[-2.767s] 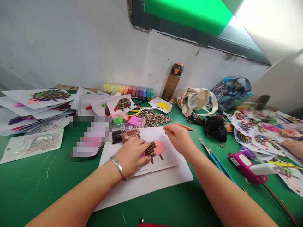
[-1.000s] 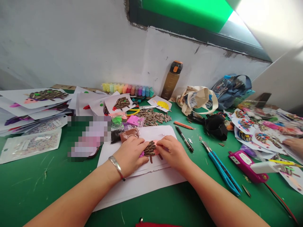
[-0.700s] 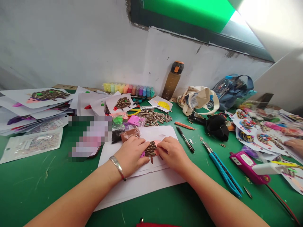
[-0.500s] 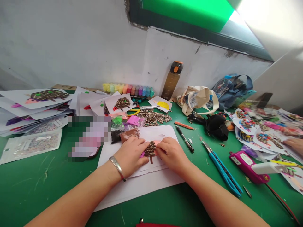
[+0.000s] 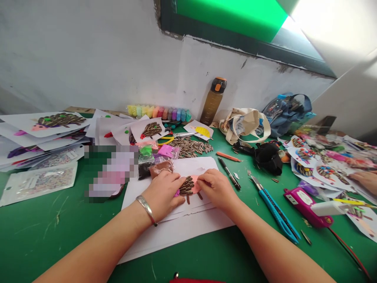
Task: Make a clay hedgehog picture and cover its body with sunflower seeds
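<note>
A hedgehog picture [image 5: 186, 186] with rows of striped sunflower seeds on a pink clay body and brown clay legs lies on white paper [image 5: 176, 236]. My left hand [image 5: 163, 195], with a silver bracelet at the wrist, lies flat over its left side, thumb and fingers apart, partly covering a purple bit of clay. At the pink right end, my right hand [image 5: 216, 188] has its thumb and fingertips pinched together against the clay; whatever is between them is hidden. Just behind my left hand sits a bag of brown clay [image 5: 161, 168].
Loose sunflower seeds [image 5: 191, 147] are heaped behind the paper. On the right lie a black pen [image 5: 229, 173], a blue utility knife [image 5: 275, 212] and a magenta glue gun [image 5: 308, 206]. Finished pictures [image 5: 59, 120] are stacked at left. Another person's hand [image 5: 365, 179] shows far right.
My right hand has shifted slightly right along the pink clay, showing more of it and a second brown leg. My left hand stays in place.
</note>
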`<state>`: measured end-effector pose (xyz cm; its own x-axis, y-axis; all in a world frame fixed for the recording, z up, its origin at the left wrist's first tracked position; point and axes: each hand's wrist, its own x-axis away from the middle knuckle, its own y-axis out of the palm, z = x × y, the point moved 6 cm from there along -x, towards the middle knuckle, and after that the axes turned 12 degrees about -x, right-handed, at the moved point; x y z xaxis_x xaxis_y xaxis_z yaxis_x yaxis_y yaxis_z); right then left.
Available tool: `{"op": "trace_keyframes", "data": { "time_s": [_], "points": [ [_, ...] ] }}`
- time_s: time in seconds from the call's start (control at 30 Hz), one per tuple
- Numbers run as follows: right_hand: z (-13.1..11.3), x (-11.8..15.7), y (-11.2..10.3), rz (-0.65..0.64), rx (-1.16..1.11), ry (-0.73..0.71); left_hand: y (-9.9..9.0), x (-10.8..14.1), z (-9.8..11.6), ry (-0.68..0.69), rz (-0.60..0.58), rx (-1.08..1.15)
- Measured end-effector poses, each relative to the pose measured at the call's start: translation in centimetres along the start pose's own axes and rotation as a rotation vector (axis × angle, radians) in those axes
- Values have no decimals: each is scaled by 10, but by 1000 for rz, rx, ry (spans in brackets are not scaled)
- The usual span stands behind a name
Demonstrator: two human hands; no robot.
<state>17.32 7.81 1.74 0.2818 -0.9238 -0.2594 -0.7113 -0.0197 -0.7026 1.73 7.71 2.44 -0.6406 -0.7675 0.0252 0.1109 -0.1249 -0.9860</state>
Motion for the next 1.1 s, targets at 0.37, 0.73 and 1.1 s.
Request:
{"op": "trace_keyframes", "data": {
  "time_s": [0.37,0.73,1.1],
  "points": [
    [28,-74,-28,29,253,80,-3,0,0,-15,5,23],
    [54,-93,-6,-13,392,155,3,0,-3,-22,5,31],
    [13,-62,-23,44,283,136,0,-1,-1,-16,-11,21]
  ]
}}
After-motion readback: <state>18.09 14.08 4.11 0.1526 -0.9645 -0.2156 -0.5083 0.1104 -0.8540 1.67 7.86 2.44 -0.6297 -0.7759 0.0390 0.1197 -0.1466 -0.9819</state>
